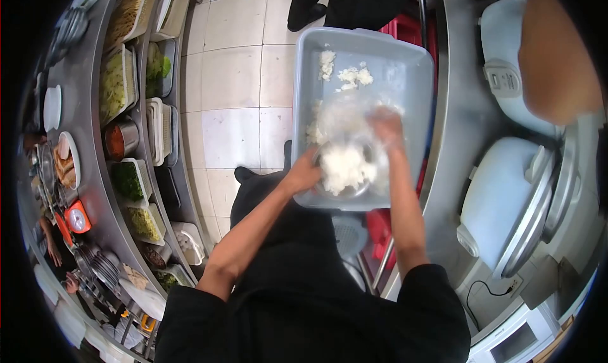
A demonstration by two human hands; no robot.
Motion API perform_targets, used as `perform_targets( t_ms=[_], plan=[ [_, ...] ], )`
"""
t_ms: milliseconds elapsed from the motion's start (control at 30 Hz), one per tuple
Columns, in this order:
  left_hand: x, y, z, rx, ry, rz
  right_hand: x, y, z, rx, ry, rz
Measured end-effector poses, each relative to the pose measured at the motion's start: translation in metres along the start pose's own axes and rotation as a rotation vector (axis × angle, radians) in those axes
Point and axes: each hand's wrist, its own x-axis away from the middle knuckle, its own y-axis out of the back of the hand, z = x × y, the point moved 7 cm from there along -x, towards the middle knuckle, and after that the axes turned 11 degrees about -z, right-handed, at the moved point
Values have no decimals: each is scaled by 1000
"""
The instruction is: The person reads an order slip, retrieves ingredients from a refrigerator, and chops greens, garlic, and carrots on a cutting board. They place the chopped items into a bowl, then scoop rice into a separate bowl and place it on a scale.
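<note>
A round metal bowl point(366, 189) heaped with white rice point(344, 167) is at the near end of a large grey-blue plastic tub point(415, 62). My left hand point(303, 173) is closed around the left rim of the bowl. My right hand point(387, 129) is over the tub, just beyond the bowl on the right, its fingers smeared by motion. A pale, blurred whitish shape lies between my right hand and the bowl. Clumps of rice point(354, 77) cling to the tub's floor toward the far end.
On the right, two light-blue rice cookers point(500, 205) stand on a steel counter point(453, 110). Left are shelves with food containers point(130, 179) and an orange scale point(78, 217). A person in dark clothes point(380, 5) stands beyond the tub. A blurred brown shape point(557, 59) fills the upper right.
</note>
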Motion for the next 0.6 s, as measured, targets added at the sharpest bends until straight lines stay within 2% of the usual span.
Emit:
perform_targets(
  t_ms=[33, 133, 233, 333, 400, 467, 567, 600],
  plan=[
    [0, 0, 5, -6, -20, 5, -19, 5, 7, -129, 151, -81],
    [6, 3, 22, -20, -26, -35, -83, 27, 8, -667, 65, -126],
    [16, 5, 40, 69, 85, -33, -110, 50, 15, -971, 87, -194],
    [23, 12, 49, 88, 113, -9, -80, 63, -4, -909, 64, -127],
    [27, 15, 54, 128, 136, -9, -59, 70, -41, -501, 103, -293],
    [33, 22, 51, 179, 159, -33, -89, 49, -141, 246, 393, -491],
    [36, 34, 50, 269, 171, -82, -40, 8, -142, 612, 594, -432],
    [36, 38, 52, 314, 174, -109, -42, 3, -140, 632, 567, -426]
  ],
)
